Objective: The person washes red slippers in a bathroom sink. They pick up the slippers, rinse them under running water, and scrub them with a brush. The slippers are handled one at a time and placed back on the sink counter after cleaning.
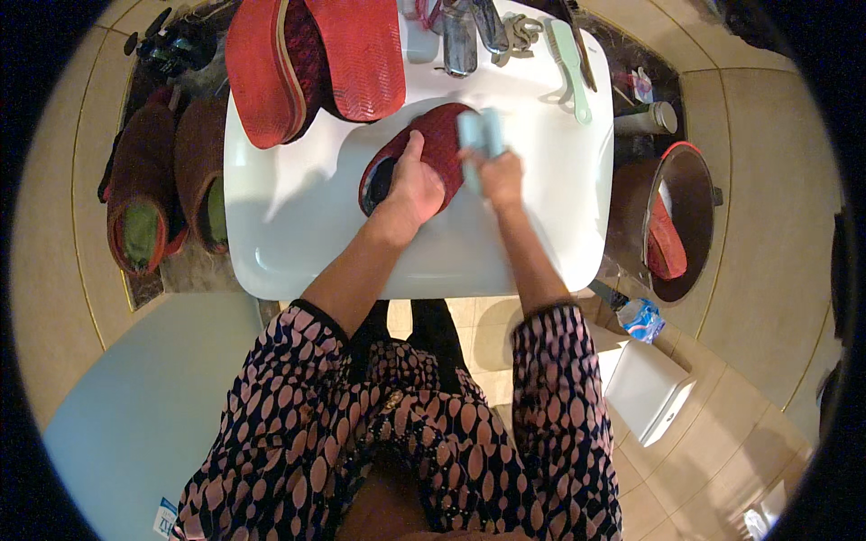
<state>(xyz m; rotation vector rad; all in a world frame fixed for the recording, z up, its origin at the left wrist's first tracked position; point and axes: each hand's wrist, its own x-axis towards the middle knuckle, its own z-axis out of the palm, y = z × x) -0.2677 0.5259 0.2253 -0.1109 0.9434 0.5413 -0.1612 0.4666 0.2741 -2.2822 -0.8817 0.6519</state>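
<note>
A dark-red fabric slipper [443, 132] lies over the basin of the white sink [304, 270], its opening towards the lower left. My left hand [416, 186] holds it from above, thumb along the upper. In my right hand [502, 177] is a light-blue scrub brush [482, 128], blurred by movement, against the slipper's right end. Two more slippers rest at the sink's back left with their red soles [365, 61] showing. At the back right of the rim lies a pale-green brush [572, 67] with a long handle.
Brown slippers with green insoles [139, 233] stand on the dark counter at left. The faucet [460, 44] is at the back, beside a bunched grey-brown cord [521, 34]. At right are a white-capped jar [646, 118] and a dark bucket [683, 223] holding a red slipper [666, 243].
</note>
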